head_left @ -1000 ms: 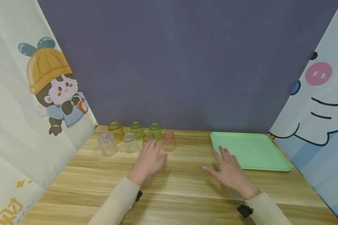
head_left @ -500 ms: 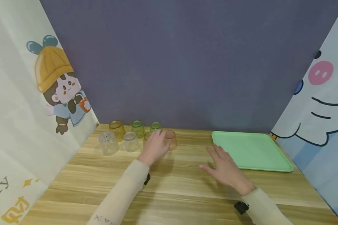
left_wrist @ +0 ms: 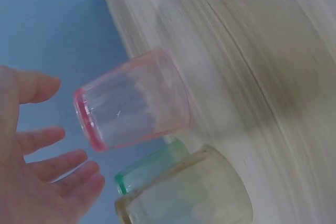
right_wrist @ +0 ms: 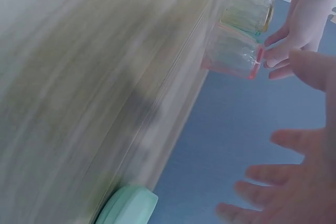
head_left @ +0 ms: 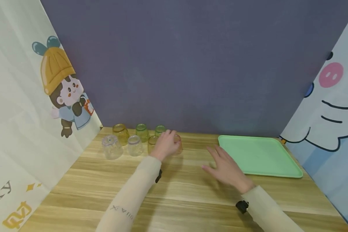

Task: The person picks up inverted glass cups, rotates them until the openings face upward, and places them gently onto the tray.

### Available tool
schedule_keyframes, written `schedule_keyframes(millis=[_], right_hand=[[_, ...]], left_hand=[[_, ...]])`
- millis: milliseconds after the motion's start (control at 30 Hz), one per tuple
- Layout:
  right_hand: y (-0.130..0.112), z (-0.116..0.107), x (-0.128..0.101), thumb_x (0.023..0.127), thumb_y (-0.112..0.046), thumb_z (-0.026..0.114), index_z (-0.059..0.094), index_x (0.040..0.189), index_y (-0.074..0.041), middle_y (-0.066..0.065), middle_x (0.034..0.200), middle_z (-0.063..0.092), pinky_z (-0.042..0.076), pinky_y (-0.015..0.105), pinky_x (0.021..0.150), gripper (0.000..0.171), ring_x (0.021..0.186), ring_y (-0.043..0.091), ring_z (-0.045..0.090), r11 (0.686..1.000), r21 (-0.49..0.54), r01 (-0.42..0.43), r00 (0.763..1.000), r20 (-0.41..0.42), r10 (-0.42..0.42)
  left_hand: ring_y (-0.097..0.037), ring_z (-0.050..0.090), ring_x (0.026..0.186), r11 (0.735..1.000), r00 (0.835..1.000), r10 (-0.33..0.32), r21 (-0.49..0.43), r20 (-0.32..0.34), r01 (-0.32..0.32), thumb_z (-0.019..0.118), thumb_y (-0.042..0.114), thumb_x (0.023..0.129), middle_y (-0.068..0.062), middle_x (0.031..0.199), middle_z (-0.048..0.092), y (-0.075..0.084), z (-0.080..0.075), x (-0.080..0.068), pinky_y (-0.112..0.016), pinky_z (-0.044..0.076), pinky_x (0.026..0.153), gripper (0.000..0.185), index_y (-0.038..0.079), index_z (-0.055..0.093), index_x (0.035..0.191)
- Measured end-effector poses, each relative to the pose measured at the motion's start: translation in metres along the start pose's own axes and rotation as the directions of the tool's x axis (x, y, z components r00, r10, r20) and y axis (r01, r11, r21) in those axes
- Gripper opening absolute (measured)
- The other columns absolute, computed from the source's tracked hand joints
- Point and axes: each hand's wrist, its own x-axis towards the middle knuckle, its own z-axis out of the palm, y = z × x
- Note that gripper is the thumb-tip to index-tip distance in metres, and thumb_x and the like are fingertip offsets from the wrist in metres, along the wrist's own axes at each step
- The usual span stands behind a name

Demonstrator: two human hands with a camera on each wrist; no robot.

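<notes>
Head view: the person's left hand (head_left: 166, 145) is reaching over the pink cup (head_left: 178, 144), which is standing upside down on the wooden table (head_left: 191, 190) at the right end of a group of 7 upturned cups. From here the hand is covering most of that cup, so whether the fingers are touching it cannot be told. An amber cup (head_left: 152, 143) is sitting just left of the hand, with 2 clear cups (head_left: 134, 145) further left and 2 green cups (head_left: 141, 132) behind. The right hand (head_left: 224, 167) is hovering flat and spread over the table, holding nothing, between the cups and the green tray (head_left: 259, 156), which is lying at the table's right side.

Left wrist view: the left hand (left_wrist: 37, 171) is showing its fingers (left_wrist: 44, 139) straight and slightly spread, just beside the base of the pink cup (left_wrist: 134, 103) with a small gap, gripping nothing. A green cup (left_wrist: 152, 169) and the amber cup (left_wrist: 184, 192) are standing close beside the pink one.

Right wrist view: this picture is blurred. The right hand (right_wrist: 294, 182) is lying open with fingers apart and nothing in it. Further off, the left hand (right_wrist: 302, 24) is sitting at the base of the pink cup (right_wrist: 233, 53), fingertips right by its rim. A corner of the tray (right_wrist: 128, 205) is showing at the table's edge.
</notes>
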Motion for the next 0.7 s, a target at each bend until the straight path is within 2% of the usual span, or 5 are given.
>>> schedule_keyframes(millis=[233, 400, 567, 700], right_hand=[[0.003, 0.007, 0.014, 0.097, -0.052, 0.063, 0.039, 0.155, -0.003, 0.031, 0.155, 0.036, 0.037, 0.067, 0.107, 0.080, 0.141, 0.050, 0.035, 0.998, 0.065, -0.027, 1.000, 0.012, 0.027], [0.006, 0.013, 0.021, 0.096, -0.051, 0.065, 0.041, 0.152, 0.000, 0.029, 0.154, 0.038, 0.038, 0.064, 0.108, 0.080, 0.139, 0.048, 0.039, 0.990, 0.134, -0.041, 0.999, 0.004, 0.041], [0.011, 0.017, 0.028, 0.096, -0.053, 0.065, 0.041, 0.152, 0.001, 0.028, 0.153, 0.040, 0.037, 0.062, 0.109, 0.081, 0.138, 0.046, 0.041, 0.968, 0.241, -0.074, 0.997, 0.027, 0.070], [0.012, 0.021, 0.032, 0.096, -0.045, 0.069, 0.041, 0.151, 0.002, 0.028, 0.152, 0.042, 0.036, 0.061, 0.110, 0.078, 0.138, 0.046, 0.042, 0.944, 0.314, -0.101, 0.995, 0.038, 0.093]], left_hand=[[-0.039, 0.050, 0.128, 0.999, 0.997, -0.051, -0.014, 0.055, 0.052, 0.058, 0.033, 0.101, -0.020, 0.140, 0.053, 0.002, 0.006, 0.009, -0.050, 0.043, 0.108, 0.053, 0.006, 0.051, 0.146], [-0.037, 0.051, 0.127, 0.997, 0.995, -0.070, -0.018, 0.073, 0.071, 0.055, 0.034, 0.102, -0.019, 0.140, 0.053, 0.003, 0.011, 0.012, -0.048, 0.044, 0.107, 0.052, 0.007, 0.052, 0.146], [-0.037, 0.049, 0.130, 0.995, 0.993, -0.091, -0.020, 0.073, 0.093, 0.054, 0.035, 0.102, -0.019, 0.144, 0.050, 0.003, 0.015, 0.013, -0.049, 0.044, 0.108, 0.053, 0.008, 0.051, 0.148], [-0.036, 0.047, 0.132, 0.994, 0.991, -0.104, -0.008, 0.079, 0.105, 0.054, 0.036, 0.103, -0.019, 0.144, 0.049, 0.002, 0.017, 0.013, -0.048, 0.045, 0.107, 0.052, 0.009, 0.051, 0.148]])
